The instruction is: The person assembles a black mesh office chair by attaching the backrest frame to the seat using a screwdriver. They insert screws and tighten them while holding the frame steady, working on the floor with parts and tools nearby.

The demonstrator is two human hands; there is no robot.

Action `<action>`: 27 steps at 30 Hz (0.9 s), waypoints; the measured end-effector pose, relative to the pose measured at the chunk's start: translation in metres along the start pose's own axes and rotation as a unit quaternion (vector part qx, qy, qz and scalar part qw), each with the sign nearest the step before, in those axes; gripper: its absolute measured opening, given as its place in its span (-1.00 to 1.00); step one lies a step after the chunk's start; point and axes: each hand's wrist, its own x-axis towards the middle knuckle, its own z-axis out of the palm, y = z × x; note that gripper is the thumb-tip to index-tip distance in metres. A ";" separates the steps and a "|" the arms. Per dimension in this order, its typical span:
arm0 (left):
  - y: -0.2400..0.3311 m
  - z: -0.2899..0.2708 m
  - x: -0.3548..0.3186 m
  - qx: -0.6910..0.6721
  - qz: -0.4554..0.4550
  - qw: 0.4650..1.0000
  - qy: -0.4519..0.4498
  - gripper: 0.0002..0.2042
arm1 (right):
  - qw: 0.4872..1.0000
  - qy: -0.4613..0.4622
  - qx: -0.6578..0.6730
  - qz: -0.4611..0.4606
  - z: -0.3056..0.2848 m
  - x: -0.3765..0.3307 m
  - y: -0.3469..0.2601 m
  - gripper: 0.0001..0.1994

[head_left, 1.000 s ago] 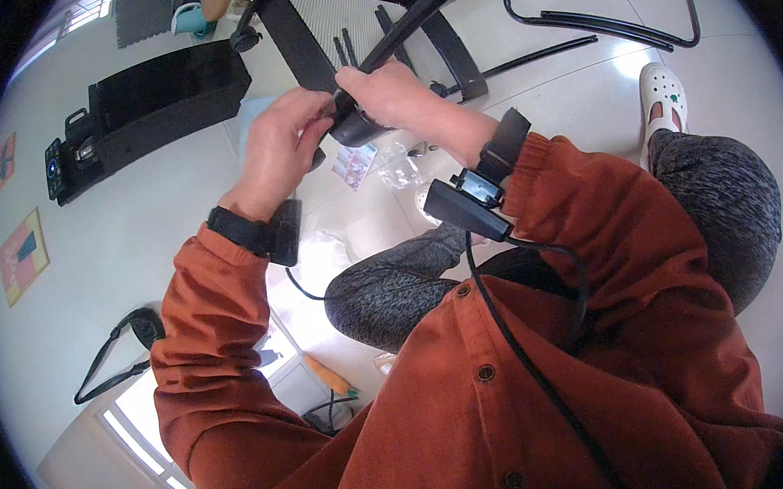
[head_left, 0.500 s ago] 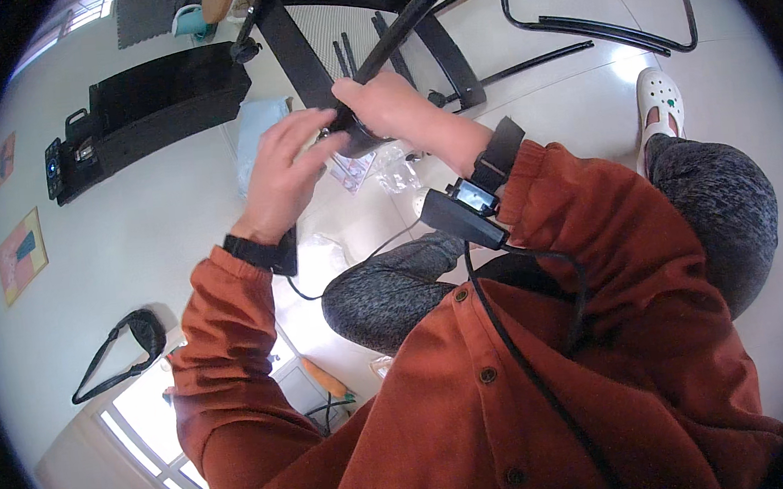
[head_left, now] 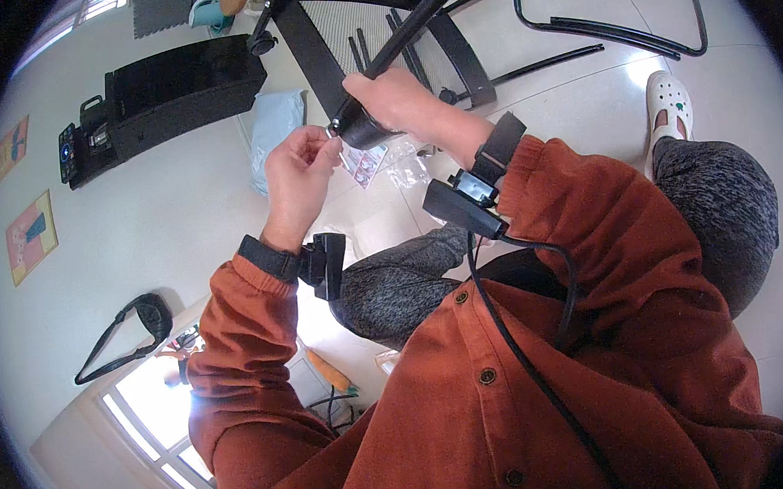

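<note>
My right hand (head_left: 391,103) is closed around the lower end of a long black metal tube (head_left: 424,14), which slopes up to the right and widens toward my hand. A small shiny bolt (head_left: 335,125) shows at the side of this end. Right beside it, the fingertips of my left hand (head_left: 299,174) pinch a thin silvery metal rod (head_left: 343,153); its exact kind is too small to make out. Behind the tube lies a black frame with a ribbed mesh panel (head_left: 329,31), partly covered by the tube.
Bent black tubes (head_left: 609,27) lie on the floor at the far right. A pale blue package (head_left: 278,129), clear plastic bags (head_left: 406,165) and a printed sheet (head_left: 368,162) are near my hands. Left of them stands a long black box (head_left: 185,77). A black cable (head_left: 535,376) hangs from my right wrist.
My left hand has gone from spread fingers to a pinch on the thin rod by the bolt. The tube's lower end and my right hand have shifted slightly in view.
</note>
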 end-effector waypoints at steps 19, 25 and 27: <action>0.002 -0.042 0.038 0.424 0.431 0.794 -0.059 -0.82 | 0.995 0.046 0.074 0.041 0.011 0.007 0.012 -0.63; 0.003 -0.024 -0.003 -0.018 -0.131 0.991 -0.021 -0.67 | 0.996 0.089 0.019 -0.006 0.015 0.004 0.013 -0.52; 0.005 -0.020 -0.004 -0.166 -0.221 0.960 -0.044 -0.63 | 0.992 0.086 0.075 0.058 0.016 0.004 0.010 -0.51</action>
